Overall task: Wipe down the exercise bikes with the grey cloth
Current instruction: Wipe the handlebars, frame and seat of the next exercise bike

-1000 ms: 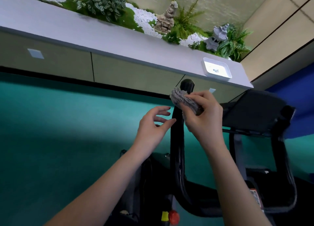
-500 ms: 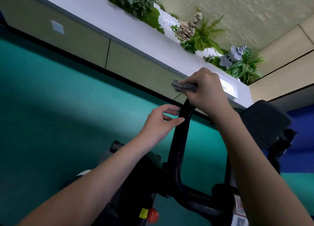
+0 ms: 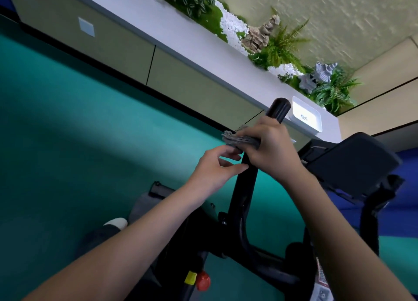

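A black exercise bike fills the lower right, with its upright left handlebar (image 3: 245,187) rising to a rounded tip (image 3: 279,107). My right hand (image 3: 269,149) grips the grey cloth (image 3: 237,139) wrapped round the handlebar a little below the tip. A folded edge of the cloth sticks out to the left of my fingers. My left hand (image 3: 214,170) hovers just left of the bar, fingers loosely curled, its thumb tip touching the bar and its fingertips close under the cloth. The bike's dark console (image 3: 352,162) stands to the right.
A teal wall panel (image 3: 90,131) lies behind the bike. Above it runs a white ledge (image 3: 181,35) with plants, pebbles, small stone figures and a white tray (image 3: 306,117). The right handlebar (image 3: 371,212) rises at the far right. A red knob (image 3: 203,280) sits low on the frame.
My right hand slid the cloth from the top of the handlebar down the bar, baring the tip. My left hand stayed beside the bar. The view tilted.
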### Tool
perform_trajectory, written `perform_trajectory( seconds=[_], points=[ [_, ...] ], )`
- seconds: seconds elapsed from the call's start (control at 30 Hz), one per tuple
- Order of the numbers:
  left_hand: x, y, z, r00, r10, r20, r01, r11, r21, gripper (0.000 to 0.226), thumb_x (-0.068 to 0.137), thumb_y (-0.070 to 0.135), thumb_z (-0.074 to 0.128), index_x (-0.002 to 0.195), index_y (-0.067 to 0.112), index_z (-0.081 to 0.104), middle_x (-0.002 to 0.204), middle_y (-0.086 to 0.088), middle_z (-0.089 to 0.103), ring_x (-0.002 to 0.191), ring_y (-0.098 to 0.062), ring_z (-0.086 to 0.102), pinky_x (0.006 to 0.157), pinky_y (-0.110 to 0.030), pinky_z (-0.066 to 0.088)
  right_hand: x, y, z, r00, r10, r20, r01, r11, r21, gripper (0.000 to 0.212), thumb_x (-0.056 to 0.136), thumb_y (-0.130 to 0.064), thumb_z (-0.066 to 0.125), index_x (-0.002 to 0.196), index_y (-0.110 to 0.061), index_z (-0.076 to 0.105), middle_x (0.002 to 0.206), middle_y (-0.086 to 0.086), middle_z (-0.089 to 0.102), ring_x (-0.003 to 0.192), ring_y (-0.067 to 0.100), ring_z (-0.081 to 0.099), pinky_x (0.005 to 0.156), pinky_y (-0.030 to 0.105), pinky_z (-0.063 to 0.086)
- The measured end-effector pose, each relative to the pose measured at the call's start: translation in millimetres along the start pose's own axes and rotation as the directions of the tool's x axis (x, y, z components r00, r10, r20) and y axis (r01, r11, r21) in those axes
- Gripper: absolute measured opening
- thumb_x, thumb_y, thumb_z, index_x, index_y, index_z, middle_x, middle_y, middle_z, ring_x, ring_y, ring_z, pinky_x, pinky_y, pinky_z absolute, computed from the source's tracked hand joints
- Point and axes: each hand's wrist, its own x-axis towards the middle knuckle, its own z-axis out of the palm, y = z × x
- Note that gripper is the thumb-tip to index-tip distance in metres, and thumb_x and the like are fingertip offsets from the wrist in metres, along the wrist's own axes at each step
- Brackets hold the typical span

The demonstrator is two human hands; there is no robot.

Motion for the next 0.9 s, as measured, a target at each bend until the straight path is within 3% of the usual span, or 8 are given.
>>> perform_trajectory(
  seconds=[0.1,0.17,0.27,0.33,0.47,0.73,0.8,0.9],
  points=[
    [-4,0,-3,0.999,-0.013,0.03,0.013,1.0,0.022,0.03,0.077,0.009,0.073,0.106,0.013,0.064,0.099,0.001,0.066,0.081,-0.017,0.062,0.087,-0.037,0.05,-21,-2,6,0.966,0.189,-0.178,-0.144,0.96,0.24,0.021,0.077,-0.006,0.072,0.094,-0.017,0.076,0.076,0.002,0.063,0.073,0.013,0.059,0.065,0.015,0.041],
    [-6,1,-3,0.999,-0.013,0.043,0.011,0.998,0.055,0.033,0.077,0.009,0.074,0.108,0.017,0.064,0.102,0.002,0.066,0.085,-0.016,0.064,0.089,-0.038,0.051,-34,0,3,0.869,0.322,-0.375,-0.159,0.901,0.403,0.021,0.08,-0.01,0.072,0.098,-0.021,0.074,0.085,0.001,0.065,0.078,0.008,0.061,0.07,0.017,0.045],
    [-8,3,0,0.999,0.0,0.032,-0.003,0.995,0.099,0.034,0.076,0.008,0.074,0.107,0.019,0.063,0.104,0.001,0.065,0.085,-0.014,0.065,0.089,-0.041,0.051,-49,2,3,0.759,0.321,-0.567,-0.13,0.927,0.351,0.02,0.083,-0.006,0.068,0.102,-0.014,0.071,0.094,-0.01,0.066,0.089,0.013,0.06,0.081,0.015,0.043],
    [-9,5,3,1.0,0.011,0.017,-0.013,0.992,0.129,0.034,0.077,0.007,0.074,0.108,0.016,0.062,0.105,-0.003,0.064,0.087,-0.017,0.065,0.088,-0.044,0.051,-55,1,12,0.774,0.306,-0.554,-0.167,0.943,0.287,0.021,0.083,0.0,0.067,0.102,-0.007,0.071,0.099,-0.004,0.068,0.094,0.02,0.06,0.088,0.014,0.04],
    [-10,6,4,0.999,0.042,0.018,-0.044,0.981,0.187,0.037,0.078,0.006,0.072,0.112,0.015,0.061,0.108,-0.005,0.064,0.088,-0.017,0.065,0.089,-0.041,0.051,-62,-5,33,0.76,0.395,-0.516,-0.243,0.91,0.337,0.023,0.079,0.008,0.067,0.1,-0.001,0.072,0.105,0.0,0.067,0.098,0.024,0.063,0.091,0.017,0.045],
    [-9,7,-1,0.993,0.098,0.064,-0.111,0.963,0.247,0.045,0.076,0.003,0.073,0.119,0.009,0.059,0.109,-0.004,0.065,0.088,-0.012,0.065,0.086,-0.028,0.052,-92,-21,31,0.766,0.526,-0.369,-0.31,0.805,0.505,0.026,0.08,0.001,0.069,0.102,-0.012,0.072,0.104,-0.011,0.067,0.101,0.012,0.065,0.09,0.016,0.047],
    [-9,6,-2,0.991,0.101,0.089,-0.12,0.963,0.243,0.046,0.076,0.003,0.073,0.119,0.011,0.059,0.112,-0.005,0.064,0.089,-0.011,0.065,0.08,-0.022,0.052,-98,-25,30,0.718,0.623,-0.311,-0.353,0.71,0.609,0.026,0.081,-0.002,0.069,0.101,-0.018,0.073,0.103,-0.012,0.07,0.098,0.004,0.066,0.087,0.018,0.05],
    [-8,5,-5,0.986,0.117,0.123,-0.145,0.956,0.256,0.047,0.077,0.001,0.072,0.12,0.012,0.059,0.114,-0.005,0.06,0.09,-0.01,0.064,0.074,-0.017,0.052,-92,-26,32,0.517,0.811,-0.273,-0.429,0.521,0.738,0.022,0.083,-0.006,0.068,0.1,-0.019,0.073,0.093,-0.011,0.072,0.087,-0.002,0.066,0.081,0.02,0.052]
  ],
)
